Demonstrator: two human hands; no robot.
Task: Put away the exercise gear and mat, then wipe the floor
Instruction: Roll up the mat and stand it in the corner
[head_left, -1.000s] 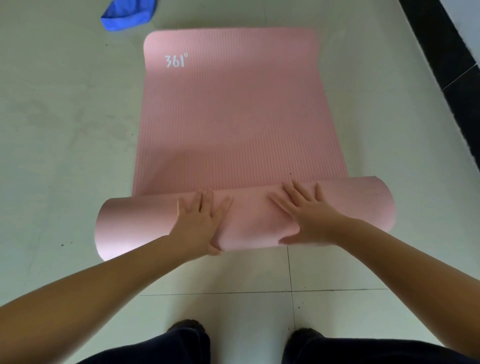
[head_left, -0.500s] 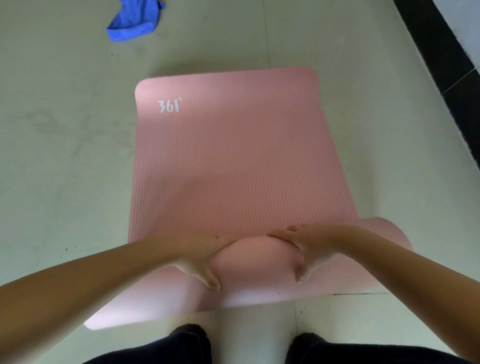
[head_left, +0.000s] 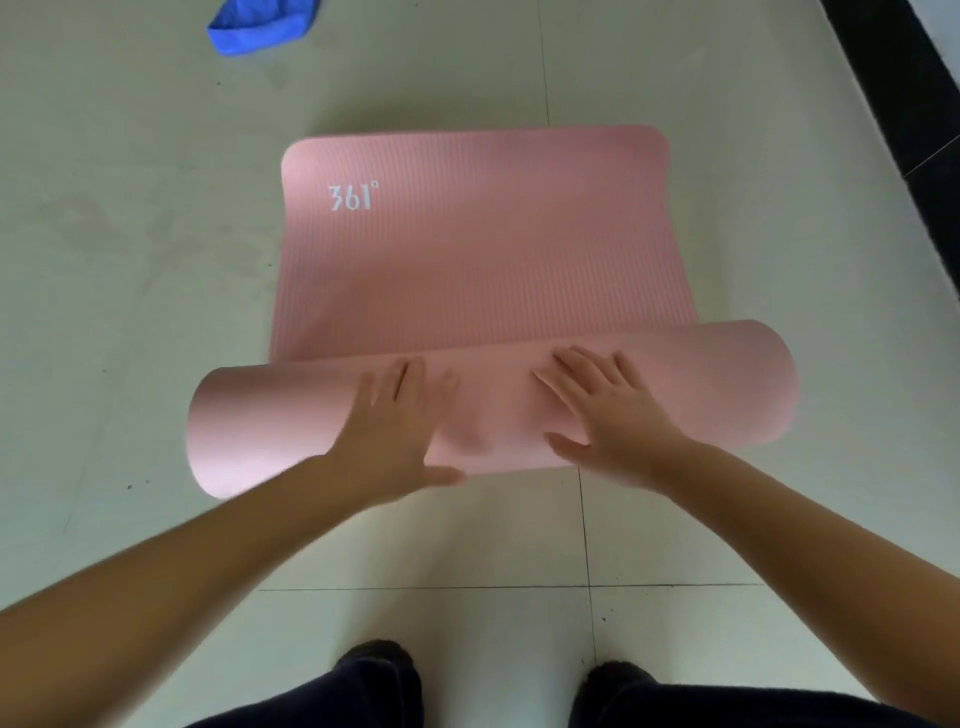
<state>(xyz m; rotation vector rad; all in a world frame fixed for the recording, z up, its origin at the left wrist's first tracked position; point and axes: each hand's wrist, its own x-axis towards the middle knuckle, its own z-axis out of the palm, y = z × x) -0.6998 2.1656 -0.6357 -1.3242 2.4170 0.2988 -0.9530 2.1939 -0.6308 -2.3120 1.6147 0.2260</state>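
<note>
Resting under both hands (head_left: 519, 415) (flat): rolled mat (head_left: 483, 270).

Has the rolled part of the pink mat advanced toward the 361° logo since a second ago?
Yes. The roll has advanced up the pink mat toward the 361° logo; less flat mat now separates them.

mat (head_left: 478, 270): pink under my palms, fine ribbed lines, white "361°" print
cloth (head_left: 260, 26): bright blue
floor (head_left: 130, 234): pale greenish-cream tiles, thin dark grout lines
my trousers (head_left: 727, 706): dark navy
skirting (head_left: 893, 104): black
</note>
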